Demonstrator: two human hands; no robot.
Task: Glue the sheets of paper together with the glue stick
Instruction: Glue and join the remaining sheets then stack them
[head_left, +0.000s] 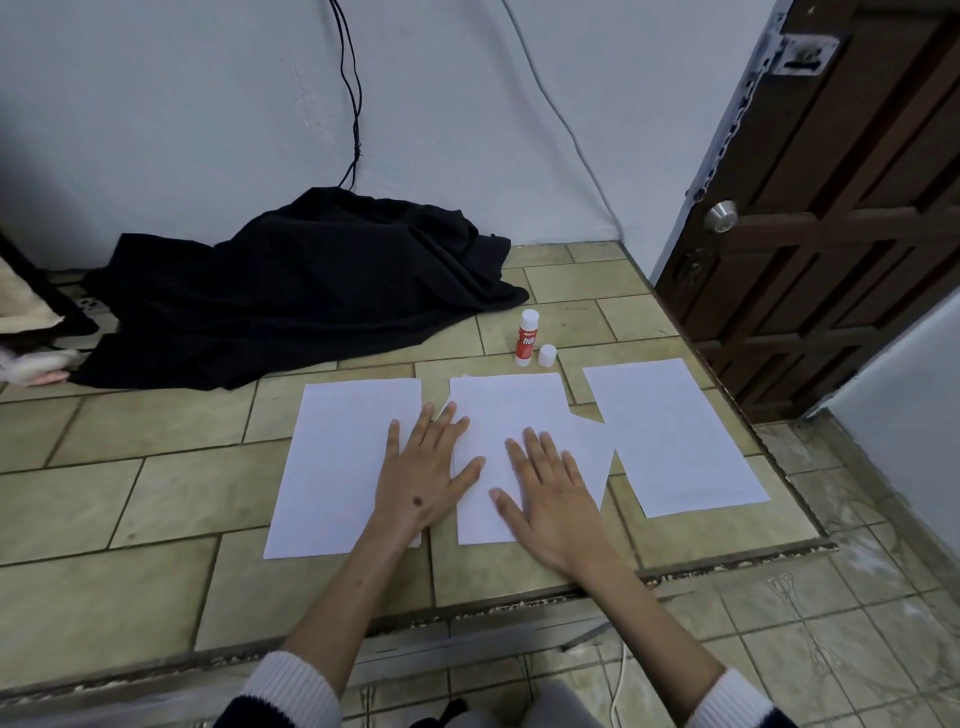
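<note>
Three white sheets of thin paper lie flat in a row on the tiled counter top (171, 499), in the lower middle of the frame: the left white sheet (332, 462), the middle white sheet (498, 415) and the right white sheet (670, 431). The middle sheet seems to be two papers put one over the other, because a slanted corner comes out at its right side and reaches onto the right sheet. Such paper is very light and soft. I judge that it will slide easily on the smooth tiles and will crease if it is pinched hard, so it is better to press it flat with the palm, or to lift it by one corner or edge.

The red and white glue stick (525, 338) stands upright just above the middle sheet, and its small white cap (547, 356) stands just beside it at the right. The stick is stiff and small, easy to take round its body.

The left hand (426, 467) lies flat with straight, spread fingers, across the gap between the left sheet and the middle sheet, touching both. The right hand (550, 493) also lies flat and spread on the middle sheet. Neither hand holds anything.

In the upper left a crumpled black cloth (291, 291) lies against the wall.
</note>
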